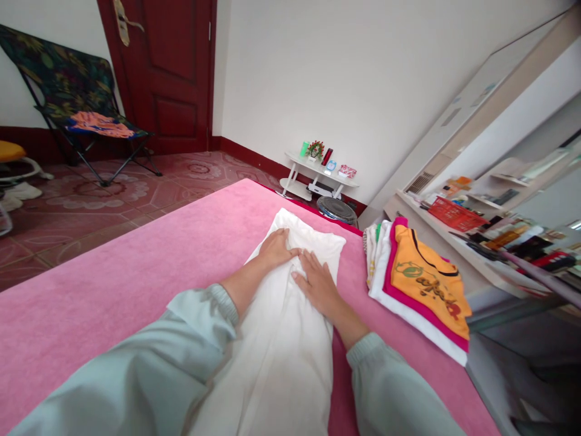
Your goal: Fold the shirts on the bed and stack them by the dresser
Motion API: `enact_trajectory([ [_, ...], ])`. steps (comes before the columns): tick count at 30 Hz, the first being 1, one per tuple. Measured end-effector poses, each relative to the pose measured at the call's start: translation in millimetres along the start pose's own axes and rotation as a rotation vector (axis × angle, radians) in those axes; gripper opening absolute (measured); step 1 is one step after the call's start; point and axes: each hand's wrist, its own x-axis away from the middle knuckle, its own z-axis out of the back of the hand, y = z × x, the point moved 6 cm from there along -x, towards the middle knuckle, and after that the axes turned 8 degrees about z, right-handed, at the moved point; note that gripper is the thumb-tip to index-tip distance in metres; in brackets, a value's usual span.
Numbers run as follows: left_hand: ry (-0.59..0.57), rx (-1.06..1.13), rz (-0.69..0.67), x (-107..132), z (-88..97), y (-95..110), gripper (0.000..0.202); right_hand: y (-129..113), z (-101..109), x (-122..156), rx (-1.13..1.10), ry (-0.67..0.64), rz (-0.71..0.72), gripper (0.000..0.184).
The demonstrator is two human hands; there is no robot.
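Note:
A white garment (pixel 290 339) lies stretched lengthwise on the pink bed cover (pixel 113 290) in front of me. My left hand (pixel 278 247) rests flat on its far part, fingers stretched out. Just to the right, my right hand (pixel 318 281) also lies flat on the cloth, fingers extended toward the left hand. Both hands press on the fabric and hold nothing. My pale green sleeves cover the near part of the garment.
A stack of folded clothes (pixel 422 284) with an orange shirt on top sits on the bed's right side. A cluttered shelf (pixel 476 230) runs along the right. A low white table (pixel 320 172) stands by the wall; a folding chair (pixel 77 103) beside the red door.

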Motion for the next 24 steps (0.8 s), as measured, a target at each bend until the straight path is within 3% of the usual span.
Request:
enact_trajectory([
  [4, 0.003, -0.115, -0.013, -2, -3.7, -3, 0.069, -13, -10, 17, 0.039, 0.004, -0.006, 0.066],
  [11, -0.068, -0.165, -0.089, 7, -7.6, 4, 0.062, -13, -11, 17, 0.106, -0.002, -0.094, 0.069],
  [15, -0.128, -0.14, -0.173, 28, -0.7, 3, 0.073, -16, -10, 28, 0.043, 0.001, -0.125, 0.069],
  [18, -0.199, -0.028, -0.269, 57, 10.5, 0, 0.083, -18, -10, 44, -0.085, 0.022, -0.059, 0.066],
  [21, -0.307, 0.051, -0.36, 92, 23.9, -3, 0.091, -14, -1, 65, -0.267, 0.225, 0.014, 0.056],
  [24, -0.414, 0.016, -0.378, 125, 35.7, -4, 0.091, -7, 13, 91, -0.397, 0.515, -0.03, 0.035],
])
